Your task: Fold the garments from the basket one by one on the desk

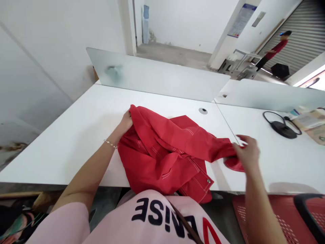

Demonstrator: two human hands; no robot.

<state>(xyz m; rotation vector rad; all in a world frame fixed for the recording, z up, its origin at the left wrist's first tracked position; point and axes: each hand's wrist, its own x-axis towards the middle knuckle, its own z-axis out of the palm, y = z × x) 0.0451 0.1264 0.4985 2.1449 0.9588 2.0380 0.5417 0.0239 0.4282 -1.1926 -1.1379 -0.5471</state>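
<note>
A crumpled red jacket (162,152) with white stitching and a metal snap lies across the white table, partly hanging over its front edge. At its upper left, my left hand (127,121) is closed on the cloth, its fingertips hidden behind the fabric. My right hand (247,150) grips the jacket's stretched-out sleeve at the right, thumb and fingers around the cloth near its end. The sleeve runs between the two hands, slightly raised at the right.
The white table (76,132) has a frosted divider (157,76) along its back. A black round device with a cable (283,128) and cardboard boxes (313,123) sit at the right. A red chair (286,217) stands at the front right. Another person (276,49) is far behind.
</note>
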